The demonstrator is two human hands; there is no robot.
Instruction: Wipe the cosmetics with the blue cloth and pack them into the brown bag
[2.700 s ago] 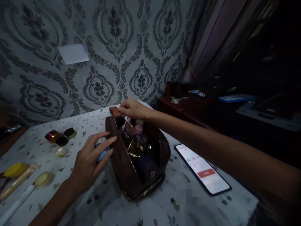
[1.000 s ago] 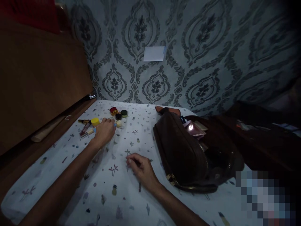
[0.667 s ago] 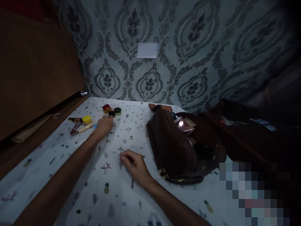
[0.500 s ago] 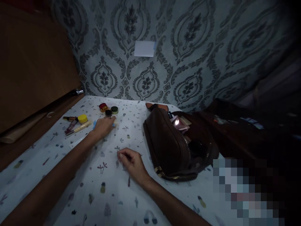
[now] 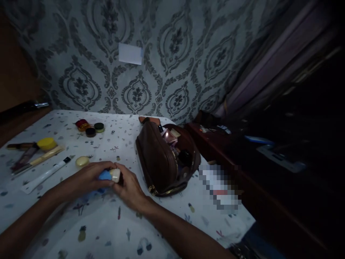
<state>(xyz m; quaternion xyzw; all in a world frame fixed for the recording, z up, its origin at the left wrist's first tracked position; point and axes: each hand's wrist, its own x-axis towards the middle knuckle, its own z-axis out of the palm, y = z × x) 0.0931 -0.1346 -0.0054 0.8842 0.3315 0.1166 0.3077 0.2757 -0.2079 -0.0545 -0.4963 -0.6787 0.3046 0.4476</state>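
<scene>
Both my hands meet low over the patterned white tablecloth (image 5: pixel 113 223). My left hand (image 5: pixel 86 178) is curled round a small blue item (image 5: pixel 104 175). My right hand (image 5: pixel 129 185) pinches a small cream-coloured piece (image 5: pixel 115 175) that touches the blue item. Just right of my hands stands an open brown leather pouch (image 5: pixel 159 162) with several small cosmetics showing inside.
On the cloth to the left lie small round pots (image 5: pixel 90 127), a yellow-capped item (image 5: pixel 46 143), thin tubes and brushes (image 5: pixel 44 174) and a cream disc (image 5: pixel 82 161). A blurred patch (image 5: pixel 219 187) lies right of the pouch. A dark side table (image 5: pixel 215 136) stands beyond the edge.
My left hand has drawn back from the row of cosmetics with the blue item. My right hand has lifted off the cloth and joined it, holding the cream piece. The camera has swung right.
</scene>
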